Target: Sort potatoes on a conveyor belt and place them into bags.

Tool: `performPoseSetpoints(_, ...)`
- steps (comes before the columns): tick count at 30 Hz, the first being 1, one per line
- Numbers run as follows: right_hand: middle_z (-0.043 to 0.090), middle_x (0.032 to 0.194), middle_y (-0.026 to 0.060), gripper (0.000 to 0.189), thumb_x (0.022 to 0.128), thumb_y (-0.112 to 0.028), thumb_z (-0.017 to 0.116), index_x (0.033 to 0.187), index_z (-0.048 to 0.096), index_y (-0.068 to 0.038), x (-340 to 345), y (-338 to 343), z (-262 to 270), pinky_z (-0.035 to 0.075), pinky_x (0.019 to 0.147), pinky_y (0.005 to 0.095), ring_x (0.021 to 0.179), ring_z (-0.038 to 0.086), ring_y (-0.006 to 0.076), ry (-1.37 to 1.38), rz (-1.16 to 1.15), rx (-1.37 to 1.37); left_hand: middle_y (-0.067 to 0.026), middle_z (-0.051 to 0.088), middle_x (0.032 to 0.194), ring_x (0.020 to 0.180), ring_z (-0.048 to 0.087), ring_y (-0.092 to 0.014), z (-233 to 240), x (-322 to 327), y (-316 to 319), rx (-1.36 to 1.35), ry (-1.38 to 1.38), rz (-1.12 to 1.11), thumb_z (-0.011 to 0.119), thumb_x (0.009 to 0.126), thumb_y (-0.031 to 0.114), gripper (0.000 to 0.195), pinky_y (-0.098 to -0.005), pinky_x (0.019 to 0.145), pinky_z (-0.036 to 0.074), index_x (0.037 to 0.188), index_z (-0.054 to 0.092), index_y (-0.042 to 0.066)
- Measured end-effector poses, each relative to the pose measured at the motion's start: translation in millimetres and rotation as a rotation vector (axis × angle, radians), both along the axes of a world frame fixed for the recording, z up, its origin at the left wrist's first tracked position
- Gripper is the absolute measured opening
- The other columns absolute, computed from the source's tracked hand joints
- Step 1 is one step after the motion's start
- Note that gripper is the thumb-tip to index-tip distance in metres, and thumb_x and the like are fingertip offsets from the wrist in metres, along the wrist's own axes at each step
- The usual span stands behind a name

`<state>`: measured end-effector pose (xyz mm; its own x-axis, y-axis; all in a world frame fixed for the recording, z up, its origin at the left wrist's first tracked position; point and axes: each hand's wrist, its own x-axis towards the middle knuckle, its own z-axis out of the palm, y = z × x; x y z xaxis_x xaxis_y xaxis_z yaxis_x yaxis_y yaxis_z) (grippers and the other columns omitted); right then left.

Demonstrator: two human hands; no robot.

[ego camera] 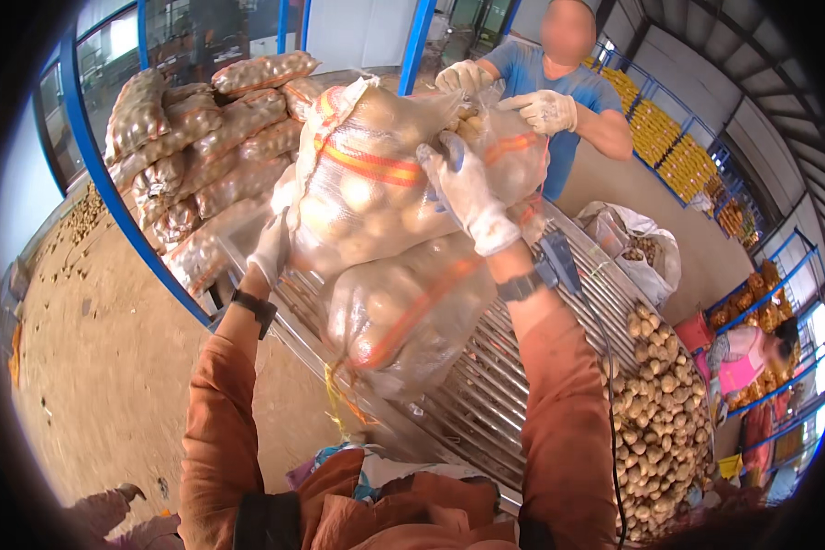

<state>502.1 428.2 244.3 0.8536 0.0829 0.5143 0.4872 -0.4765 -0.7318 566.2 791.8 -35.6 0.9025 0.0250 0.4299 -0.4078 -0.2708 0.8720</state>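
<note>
A translucent mesh sack of potatoes (pixel 364 199) with a red and orange band lies across another filled sack (pixel 412 309) on a metal roller table (pixel 488 371). My left hand (pixel 275 230), in a pale glove, presses on the upper sack's left side; its fingertips are partly hidden. On the sack's right side rests my right hand (pixel 464 189), gloved too, fingers bent at the plastic near its upper edge. Just beyond it, a co-worker's two gloved hands (pixel 540 110) are at the gathered plastic of an open-topped sack (pixel 502 137), where potatoes show.
Filled sacks (pixel 240 137) are stacked behind a blue metal post (pixel 110 179) at the left. Loose potatoes (pixel 660 412) cover the table's right end. A white sack (pixel 667 247) stands on the floor beyond. A cable (pixel 610 385) runs by my right arm. Another person (pixel 739 357) is at the far right.
</note>
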Motion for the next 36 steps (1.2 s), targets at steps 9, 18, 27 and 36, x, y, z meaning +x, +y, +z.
performPoseSetpoints(9,0.069,0.088,0.0196,0.049,0.091,-0.045,0.067,0.102,0.063,0.002,-7,-11,26,0.054,0.072,0.0411,0.08,0.067,0.0351,-0.112,-0.286,-0.528,-0.0061,0.045,0.148,0.134,0.043,-0.018,78,-57,-59,-0.855,0.493,-0.3,0.042,0.106,0.041,0.063,-0.031,0.112,0.035,0.152,0.032,0.0)
performPoseSetpoints(18,0.055,0.132,0.0082,0.043,0.103,-0.023,0.05,0.137,0.048,0.003,77,-75,-35,0.048,0.098,0.0318,0.115,0.057,0.0215,-0.229,0.477,-0.023,-0.0096,0.059,0.124,0.101,0.063,-0.022,89,-86,-62,-0.866,0.356,-0.433,0.051,0.103,0.043,0.056,-0.0408,0.077,0.061,0.144,0.042,0.005)
performPoseSetpoints(27,0.055,0.132,0.0084,0.041,0.103,-0.021,0.05,0.137,0.049,0.002,-12,-86,12,0.048,0.099,0.0319,0.116,0.057,0.0206,0.172,0.119,-0.065,-0.0224,0.068,0.1,0.092,0.063,-0.038,110,-106,-125,0.035,0.176,0.133,0.036,0.097,0.049,0.052,-0.0458,0.085,0.046,0.106,0.064,0.007)
performPoseSetpoints(36,0.056,0.131,0.0086,0.04,0.103,-0.02,0.049,0.137,0.049,0.001,2,-121,17,0.047,0.099,0.0321,0.116,0.056,0.0196,0.179,0.13,-0.099,-0.026,0.07,0.099,0.092,0.069,-0.035,169,-164,-174,-0.252,0.394,0.108,0.051,0.084,0.052,0.063,-0.0466,0.081,0.051,0.097,0.07,-0.006)
